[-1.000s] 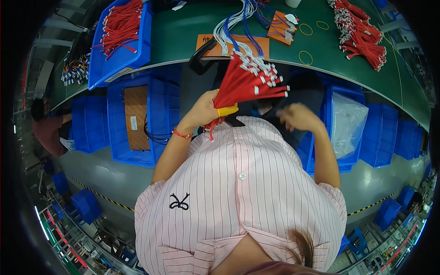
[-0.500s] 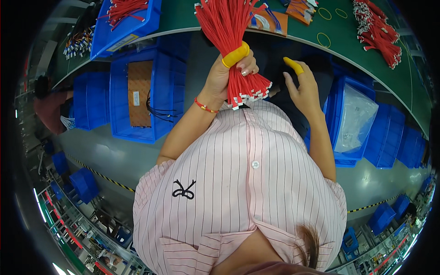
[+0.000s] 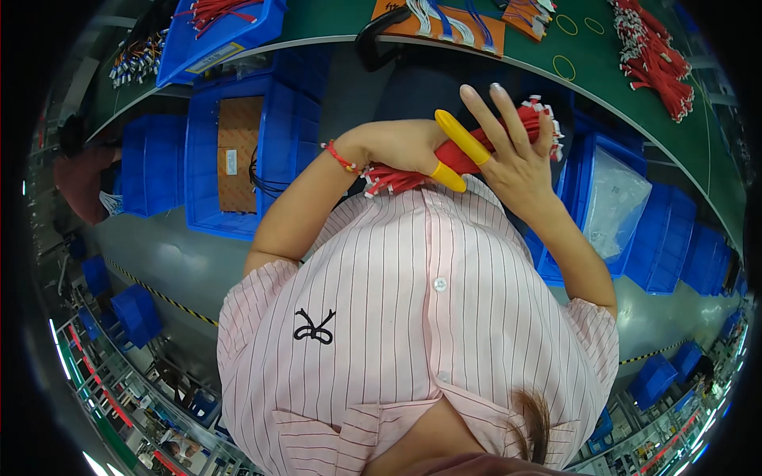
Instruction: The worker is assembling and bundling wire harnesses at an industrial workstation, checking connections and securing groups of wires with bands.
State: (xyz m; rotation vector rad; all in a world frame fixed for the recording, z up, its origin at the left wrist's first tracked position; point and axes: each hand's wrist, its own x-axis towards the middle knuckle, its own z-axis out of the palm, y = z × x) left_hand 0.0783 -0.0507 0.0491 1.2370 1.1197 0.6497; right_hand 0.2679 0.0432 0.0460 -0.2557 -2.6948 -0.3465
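A bundle of red wires with white connectors at both ends lies nearly crosswise in front of my chest. My left hand is wrapped round its left part, with a yellow finger cot on the thumb. Against the right part rests my right hand, its fingers stretched out and spread over the wires. One finger of that hand also wears a yellow cot. The hands hide the middle of the bundle.
On the green table ahead are a blue bin of red wires, orange boards with cables, yellow rubber bands and red wire bundles. Blue crates stand either side below. Another person is far left.
The bundle has come down from upright over the table edge to lying crosswise near my chest. My left hand has turned with it, and my right hand has moved in onto its right part.
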